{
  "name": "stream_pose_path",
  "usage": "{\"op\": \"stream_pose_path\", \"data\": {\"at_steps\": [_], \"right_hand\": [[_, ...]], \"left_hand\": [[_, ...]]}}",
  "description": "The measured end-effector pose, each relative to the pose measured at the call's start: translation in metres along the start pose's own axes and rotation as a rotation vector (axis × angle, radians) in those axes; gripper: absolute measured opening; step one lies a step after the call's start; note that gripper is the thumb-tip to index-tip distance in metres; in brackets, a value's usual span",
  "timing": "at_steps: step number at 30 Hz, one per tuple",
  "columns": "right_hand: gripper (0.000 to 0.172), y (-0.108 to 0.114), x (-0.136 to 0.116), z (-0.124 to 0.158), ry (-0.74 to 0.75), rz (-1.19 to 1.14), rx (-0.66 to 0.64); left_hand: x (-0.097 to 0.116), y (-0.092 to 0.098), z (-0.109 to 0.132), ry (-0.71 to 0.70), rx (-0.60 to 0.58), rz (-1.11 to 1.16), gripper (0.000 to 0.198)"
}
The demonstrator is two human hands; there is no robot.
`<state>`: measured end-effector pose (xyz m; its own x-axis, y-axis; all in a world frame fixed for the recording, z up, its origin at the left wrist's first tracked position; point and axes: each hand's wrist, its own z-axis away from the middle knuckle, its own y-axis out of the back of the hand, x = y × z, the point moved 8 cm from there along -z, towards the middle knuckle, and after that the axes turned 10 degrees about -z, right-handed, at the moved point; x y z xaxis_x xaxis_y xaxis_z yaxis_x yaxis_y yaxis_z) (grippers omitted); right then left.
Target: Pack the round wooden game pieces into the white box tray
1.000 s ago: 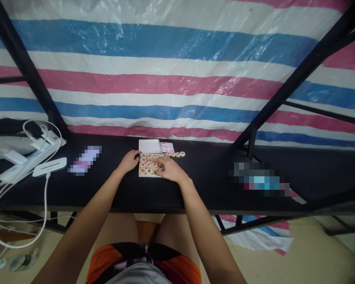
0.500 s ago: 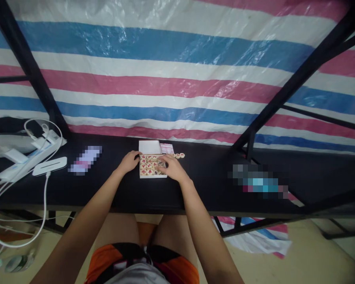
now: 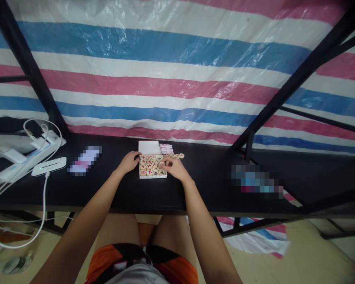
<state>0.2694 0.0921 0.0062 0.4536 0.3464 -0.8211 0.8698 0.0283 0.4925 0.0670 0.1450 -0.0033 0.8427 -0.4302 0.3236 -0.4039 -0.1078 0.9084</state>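
Observation:
A small white box (image 3: 153, 176) filled with rows of round xiangqi pieces (image 3: 149, 166), marked in red and black, sits on the black table. At the box's far left corner, my left hand (image 3: 130, 161) is closed, fingertips against its edge. Over the right side of the box, my right hand (image 3: 176, 167) pinches one xiangqi piece between thumb and fingers; its marking is mostly covered. The white box lid (image 3: 149, 147) lies just behind the box. Several loose pieces (image 3: 181, 156) stand in a row behind my right hand.
Beside the lid lies a pink-and-white printed paper (image 3: 167, 148). A blurred-out phone-like object (image 3: 85, 159), a white device (image 3: 49, 166) and a power strip (image 3: 26, 161) with cables are on the left. Another blurred object (image 3: 257, 182) lies right. Black frame bars (image 3: 286, 92) flank the table (image 3: 210, 189).
My right hand has drawn slightly up and back from the box's right rows, uncovering more pieces, and now pinches a piece. My left hand stays at the box corner.

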Motion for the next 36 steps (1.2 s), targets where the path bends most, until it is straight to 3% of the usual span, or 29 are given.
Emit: {"op": "stream_pose_path", "data": {"at_steps": [3, 5, 8, 11, 19, 26, 31, 36], "right_hand": [[0.024, 0.018, 0.004, 0.000, 0.000, 0.111, 0.174], [0.023, 0.029, 0.015, 0.001, -0.090, 0.239, 0.256], [0.023, 0.035, 0.034, 0.004, -0.239, 0.373, 0.278], [0.023, 0.033, 0.042, 0.003, -0.273, 0.382, 0.252], [0.013, 0.023, 0.048, -0.002, -0.206, 0.225, 0.238], [0.012, 0.023, 0.043, -0.002, -0.141, 0.221, 0.265], [0.016, 0.018, 0.017, -0.004, 0.037, 0.212, 0.273], [0.014, -0.003, -0.015, -0.003, 0.222, 0.162, 0.139]], "left_hand": [[0.000, -0.001, -0.001, -0.004, 0.006, 0.002, 0.033], [-0.001, -0.001, -0.001, -0.006, 0.008, -0.001, 0.033], [-0.001, -0.002, -0.001, -0.004, 0.007, -0.004, 0.033], [-0.002, -0.002, -0.001, 0.000, 0.011, -0.005, 0.032], [-0.003, -0.004, -0.002, -0.002, 0.009, -0.006, 0.033], [-0.004, -0.005, -0.003, -0.014, 0.013, 0.001, 0.033], [-0.005, -0.005, -0.003, -0.013, 0.013, 0.009, 0.033], [-0.004, -0.004, -0.002, -0.010, 0.012, -0.002, 0.033]]}}
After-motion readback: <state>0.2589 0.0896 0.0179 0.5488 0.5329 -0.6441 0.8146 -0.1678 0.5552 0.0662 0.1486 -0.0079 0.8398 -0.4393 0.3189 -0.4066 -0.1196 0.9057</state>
